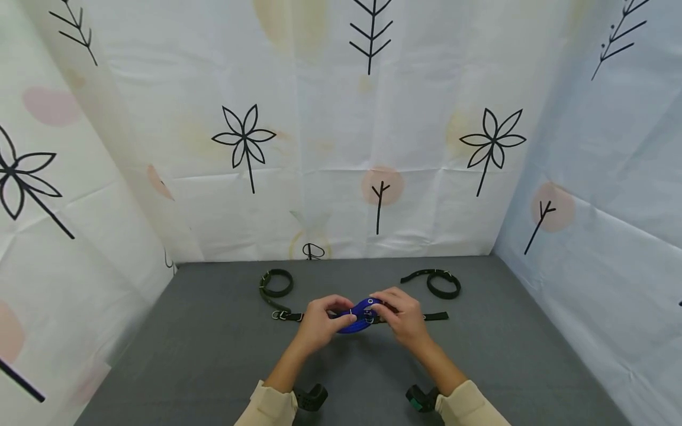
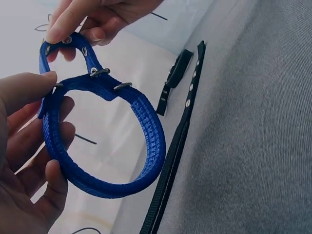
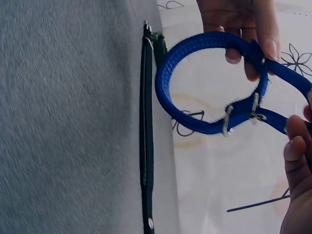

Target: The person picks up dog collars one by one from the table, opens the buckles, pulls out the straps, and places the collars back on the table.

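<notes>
A blue collar (image 2: 154, 141) is held above the grey bench (image 1: 224, 355), between the left hand (image 1: 317, 325) and the right hand (image 1: 403, 313), with the bench's far edge beyond. Its strap is threaded through the buckle (image 2: 100, 72) and bowed into a second, smaller loop; whether the prong is seated in an eyelet cannot be told. The strap could be drawn back out through the buckle if the bow were pulled too hard, and its end could spring free if the left pinch were slackened; a twist of the band could be caused by unequal turning of the wrists. Relative to the fingers, the main ring is clamped at its side by the left hand, the thumb being laid on the near face and fingertips being seen behind the band through its opening. The bowed eyelet stretch is pinched between the right thumb and fingers. On the bench behind, a black strap (image 1: 438, 316) is laid roughly parallel to the far edge; a coiled green strap (image 1: 277, 296) is placed near that edge, left of its middle, and a second coiled strap (image 1: 443, 297) toward the far right corner.
</notes>
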A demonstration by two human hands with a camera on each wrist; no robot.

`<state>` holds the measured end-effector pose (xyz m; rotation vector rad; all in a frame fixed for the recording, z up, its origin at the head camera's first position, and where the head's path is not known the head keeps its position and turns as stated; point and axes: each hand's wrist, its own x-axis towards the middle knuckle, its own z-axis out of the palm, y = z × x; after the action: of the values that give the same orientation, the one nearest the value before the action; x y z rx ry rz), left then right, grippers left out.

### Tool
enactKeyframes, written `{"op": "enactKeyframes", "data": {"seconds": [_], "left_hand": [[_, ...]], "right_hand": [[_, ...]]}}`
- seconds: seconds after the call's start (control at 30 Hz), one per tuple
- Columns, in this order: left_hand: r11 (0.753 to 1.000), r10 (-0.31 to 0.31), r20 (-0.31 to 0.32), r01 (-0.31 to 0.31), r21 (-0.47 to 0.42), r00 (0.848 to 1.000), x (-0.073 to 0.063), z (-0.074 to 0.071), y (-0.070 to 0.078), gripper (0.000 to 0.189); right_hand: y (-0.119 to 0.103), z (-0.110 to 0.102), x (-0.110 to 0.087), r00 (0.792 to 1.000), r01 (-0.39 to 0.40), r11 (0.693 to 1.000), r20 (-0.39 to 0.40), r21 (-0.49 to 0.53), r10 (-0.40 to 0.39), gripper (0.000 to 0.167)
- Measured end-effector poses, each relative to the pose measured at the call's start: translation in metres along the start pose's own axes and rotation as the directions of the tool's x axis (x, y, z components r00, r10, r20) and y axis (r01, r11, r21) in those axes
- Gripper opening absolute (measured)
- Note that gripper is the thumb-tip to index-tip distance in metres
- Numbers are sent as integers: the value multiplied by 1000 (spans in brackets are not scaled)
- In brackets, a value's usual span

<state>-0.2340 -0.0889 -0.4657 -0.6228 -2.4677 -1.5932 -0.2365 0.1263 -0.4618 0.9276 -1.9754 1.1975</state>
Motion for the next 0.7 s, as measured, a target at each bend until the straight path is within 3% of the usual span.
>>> {"op": "enactKeyframes", "data": {"seconds": [0.13, 0.2, 0.37, 0.47, 0.53, 0.7], "left_hand": [[999, -24, 3, 24, -47, 1000, 0, -1, 2, 18], [997, -36, 2, 36, -71, 999, 0, -1, 2, 16], [988, -47, 13, 49, -146, 999, -5, -4, 19, 11], [987, -29, 10, 31, -159, 1000, -8, -7, 34, 11], [989, -12, -3, 11, -148, 1000, -10, -6, 39, 11], [995, -2, -30, -1, -95, 1000, -11, -1, 43, 12]], "right_hand": [[-14, 0, 5, 992, -92, 990, -74, 109, 101, 24], [-18, -1, 7, 979, -141, 970, -116, 196, 166, 19], [-12, 3, 7, 915, -269, 879, -180, 394, 361, 13], [-9, 7, 7, 890, -330, 866, -181, 375, 418, 14], [-9, 9, 7, 890, -339, 877, -186, 341, 417, 15], [-31, 8, 17, 893, -343, 914, -229, 215, 389, 15]]}}
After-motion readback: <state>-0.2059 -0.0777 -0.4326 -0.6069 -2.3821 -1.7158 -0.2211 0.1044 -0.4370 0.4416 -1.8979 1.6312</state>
